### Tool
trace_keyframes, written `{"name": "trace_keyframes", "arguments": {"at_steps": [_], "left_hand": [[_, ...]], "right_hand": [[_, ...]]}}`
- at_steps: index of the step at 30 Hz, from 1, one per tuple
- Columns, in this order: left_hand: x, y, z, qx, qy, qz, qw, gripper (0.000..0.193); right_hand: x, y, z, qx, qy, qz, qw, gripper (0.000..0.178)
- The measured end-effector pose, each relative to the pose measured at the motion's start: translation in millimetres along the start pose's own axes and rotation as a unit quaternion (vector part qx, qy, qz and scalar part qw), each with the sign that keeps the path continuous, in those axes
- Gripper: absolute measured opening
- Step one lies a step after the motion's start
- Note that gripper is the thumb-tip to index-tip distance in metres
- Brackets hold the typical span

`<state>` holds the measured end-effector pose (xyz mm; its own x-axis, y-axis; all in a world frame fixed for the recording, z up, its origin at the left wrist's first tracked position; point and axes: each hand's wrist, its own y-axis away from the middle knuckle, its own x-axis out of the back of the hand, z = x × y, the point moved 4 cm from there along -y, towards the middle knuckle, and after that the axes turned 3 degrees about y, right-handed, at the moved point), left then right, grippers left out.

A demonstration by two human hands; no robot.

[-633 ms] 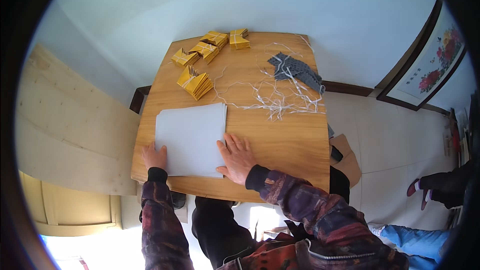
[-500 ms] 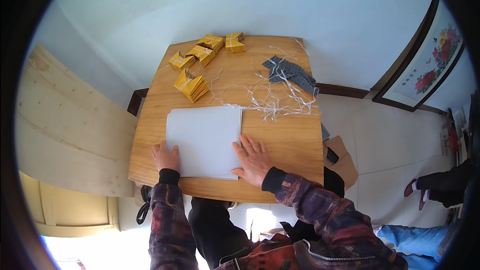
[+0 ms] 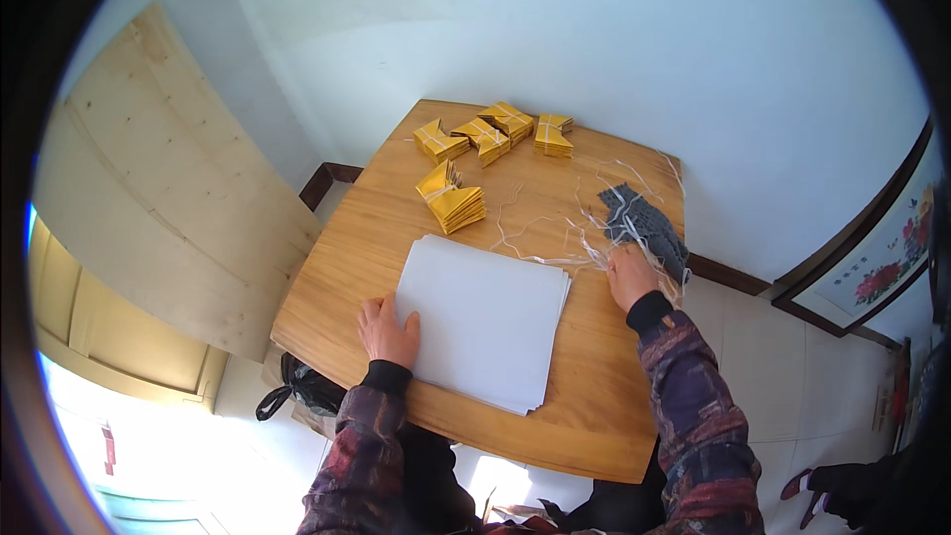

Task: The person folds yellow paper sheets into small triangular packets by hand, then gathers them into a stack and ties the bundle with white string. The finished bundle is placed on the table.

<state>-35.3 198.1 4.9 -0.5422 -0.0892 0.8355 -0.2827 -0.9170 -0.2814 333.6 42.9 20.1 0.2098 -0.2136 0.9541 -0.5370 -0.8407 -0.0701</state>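
A stack of large white paper sheets (image 3: 485, 322) lies on the wooden table (image 3: 347, 297) in front of me. Beside its left edge rests my left hand (image 3: 388, 333), thumb apart from the fingers, touching the paper's side. My right hand (image 3: 631, 277) is at the right side of the table, its fingers closed on a tangle of thin white plastic strings (image 3: 594, 256). Just beyond that hand lies a dark grey knitted cloth (image 3: 644, 223), with some strings across it. Part of the string bunch is hidden under my fingers.
Folded yellow paper bundles tied with string (image 3: 480, 137) sit along the far edge, and another yellow bundle (image 3: 451, 198) stands nearer the sheets. A wooden board (image 3: 178, 188) leans at left. A black plastic bag (image 3: 302, 388) hangs below the table's left corner. At lower right is another person's shoe (image 3: 795, 483).
My right hand has left the paper's right edge and moved right and away onto the strings, gathering them. My left hand stays by the paper. The whole view has turned and shifted.
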Motion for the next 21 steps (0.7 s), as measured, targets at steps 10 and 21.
{"name": "trace_keyframes", "arguments": {"at_steps": [10,21], "left_hand": [[3.3,2.2,5.7,-0.005,0.018,0.013,1.0,0.041],[-4.1,0.6,-5.8,-0.003,0.031,0.013,0.999,0.045]], "right_hand": [[83.8,-165.8,-18.9,-0.041,-0.058,0.125,0.99,0.029],[3.6,78.0,-73.6,0.112,-0.173,0.083,0.975,0.056]]}}
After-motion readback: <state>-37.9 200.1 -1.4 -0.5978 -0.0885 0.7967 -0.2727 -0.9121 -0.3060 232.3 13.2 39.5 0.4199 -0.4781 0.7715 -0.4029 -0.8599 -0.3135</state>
